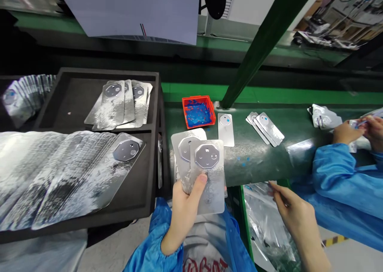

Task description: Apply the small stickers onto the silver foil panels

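Note:
My left hand (pixel 187 208) grips a small fanned stack of silvery phone back covers (pixel 211 188), the thumb lying across the front one. Each cover has a dark octagonal camera area near its top. My right hand (pixel 295 212) hangs over a green bin (pixel 244 224), thumb and forefinger apart, close to the clear plastic film (pixel 266 220) heaped inside. Whether the fingertips touch the film is hard to tell. Beyond the held covers, a single cover (pixel 226 136) lies on the green bench, a blue dot on its camera area.
A red tray (pixel 199 111) with blue bits stands behind the held covers. More covers (pixel 266 128) lie to its right. Black trays (pixel 155 144) at left carry long rows of covers (pixel 74 176). A green post (pixel 254 48) rises from the bench. At right, a co-worker's hands (pixel 348 131) handle parts.

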A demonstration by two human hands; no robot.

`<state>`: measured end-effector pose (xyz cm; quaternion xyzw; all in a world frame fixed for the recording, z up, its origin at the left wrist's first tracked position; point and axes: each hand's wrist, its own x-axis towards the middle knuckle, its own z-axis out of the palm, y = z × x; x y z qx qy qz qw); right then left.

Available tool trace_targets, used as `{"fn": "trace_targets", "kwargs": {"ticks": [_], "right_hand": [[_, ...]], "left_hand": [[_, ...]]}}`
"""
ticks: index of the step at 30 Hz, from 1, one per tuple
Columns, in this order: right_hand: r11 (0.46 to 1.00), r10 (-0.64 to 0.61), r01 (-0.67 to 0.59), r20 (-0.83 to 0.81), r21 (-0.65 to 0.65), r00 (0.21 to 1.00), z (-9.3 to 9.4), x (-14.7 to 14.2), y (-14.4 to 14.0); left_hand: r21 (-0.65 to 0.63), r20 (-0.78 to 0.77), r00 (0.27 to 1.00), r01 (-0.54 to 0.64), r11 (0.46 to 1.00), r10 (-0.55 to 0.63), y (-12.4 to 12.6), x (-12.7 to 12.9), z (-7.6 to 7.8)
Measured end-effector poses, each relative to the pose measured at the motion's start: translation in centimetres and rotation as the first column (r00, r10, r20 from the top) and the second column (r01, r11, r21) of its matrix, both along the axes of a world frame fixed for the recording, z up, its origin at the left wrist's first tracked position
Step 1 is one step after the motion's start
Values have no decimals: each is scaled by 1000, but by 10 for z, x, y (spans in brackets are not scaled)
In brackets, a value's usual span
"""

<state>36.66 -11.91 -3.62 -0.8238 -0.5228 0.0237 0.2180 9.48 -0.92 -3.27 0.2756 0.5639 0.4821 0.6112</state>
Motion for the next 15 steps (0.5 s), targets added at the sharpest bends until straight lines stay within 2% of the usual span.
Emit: {"fn": "trace_targets", "kwargs": {"ticks": [2, 5, 6, 8, 10, 12, 13, 15], "right_hand": [[993, -58, 59, 11, -99, 998, 2, 6, -10], [964, -161, 184, 127, -194, 979, 10, 9, -25], [959, -193, 219, 151, -178, 969, 13, 7, -28], [967, -243, 250, 111, -55, 964, 18, 0, -29], [970, -220, 223, -33, 99, 975, 21, -14, -25], [973, -122, 166, -256, 158, 959, 19, -35, -15], [980, -54, 125, -393, 157, 918, 15, -48, -10], [984, 91, 29, -635, 177, 767, 2, -74, 2]], "left_hand": [[-1, -13, 999, 40, 999, -40, 0, -1, -5], [-22, 4, 993, 116, 993, -115, 0, -1, -8], [-31, 14, 992, 127, 991, -127, 0, 1, -8], [-48, 22, 991, 135, 990, -134, -2, 6, -7], [-57, 9, 992, 129, 990, -128, -3, 12, -8], [-67, -33, 986, 159, 985, -161, -5, 18, -12], [-77, -81, 976, 195, 978, -201, -5, 20, -15], [-79, -180, 944, 267, 961, -277, -5, 24, -23]]}}
